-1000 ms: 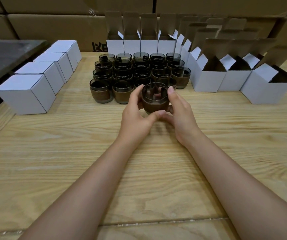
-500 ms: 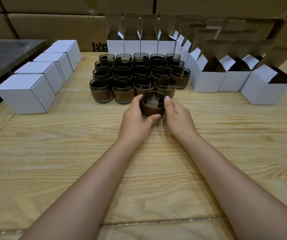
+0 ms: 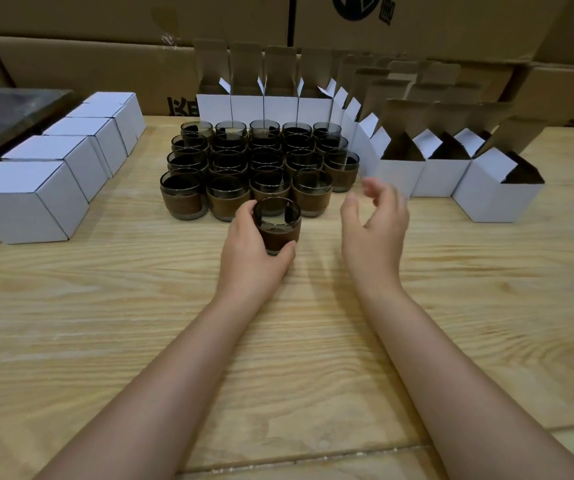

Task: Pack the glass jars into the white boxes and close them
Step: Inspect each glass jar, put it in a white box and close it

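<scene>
A dark glass jar [image 3: 279, 226] with a brown band stands on the wooden table in front of a block of several like jars [image 3: 257, 161]. My left hand [image 3: 249, 251] is wrapped around its left side and base. My right hand [image 3: 375, 223] hovers to the right of the jar, fingers spread, holding nothing, blurred by motion. Open white boxes [image 3: 401, 174] with raised flaps stand right of the jars and in a row behind them [image 3: 264, 107]. The nearest open one [image 3: 496, 192] is at the far right.
A row of closed white boxes [image 3: 29, 199] runs along the left side of the table. Large brown cartons [image 3: 105, 64] are stacked behind the table. A dark surface [image 3: 1, 112] lies at the far left. Bare wood [image 3: 278, 341] stretches under my forearms.
The jar was brought down from both hands onto the table nearer to me. My right hand has let go and swung to the right, towards the open boxes.
</scene>
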The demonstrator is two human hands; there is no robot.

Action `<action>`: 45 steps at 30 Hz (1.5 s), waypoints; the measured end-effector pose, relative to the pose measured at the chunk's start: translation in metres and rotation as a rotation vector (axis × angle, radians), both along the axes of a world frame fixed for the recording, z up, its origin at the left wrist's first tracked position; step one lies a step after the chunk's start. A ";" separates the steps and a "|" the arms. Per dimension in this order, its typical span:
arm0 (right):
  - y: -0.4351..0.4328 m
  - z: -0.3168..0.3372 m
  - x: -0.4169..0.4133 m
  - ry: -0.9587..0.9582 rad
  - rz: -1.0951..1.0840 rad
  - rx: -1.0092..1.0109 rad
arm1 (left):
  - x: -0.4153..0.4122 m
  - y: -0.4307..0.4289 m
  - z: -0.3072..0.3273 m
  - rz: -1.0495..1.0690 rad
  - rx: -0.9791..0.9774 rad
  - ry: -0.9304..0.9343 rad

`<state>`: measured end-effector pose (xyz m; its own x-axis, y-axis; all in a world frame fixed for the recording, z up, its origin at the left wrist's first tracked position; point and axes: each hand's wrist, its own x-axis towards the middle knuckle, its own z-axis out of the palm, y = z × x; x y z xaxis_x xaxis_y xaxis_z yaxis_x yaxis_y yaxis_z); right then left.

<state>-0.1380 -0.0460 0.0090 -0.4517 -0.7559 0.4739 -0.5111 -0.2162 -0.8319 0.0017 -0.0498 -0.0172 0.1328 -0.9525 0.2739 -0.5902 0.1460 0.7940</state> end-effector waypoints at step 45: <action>0.011 0.010 0.002 0.808 -0.217 0.258 | -0.002 0.007 0.007 0.115 -0.185 0.007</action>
<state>-0.1362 -0.0348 0.0185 -0.1980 -0.8199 0.5371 -0.9732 0.0993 -0.2072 -0.0006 -0.0432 -0.0098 0.2402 -0.8644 0.4417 -0.6063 0.2218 0.7637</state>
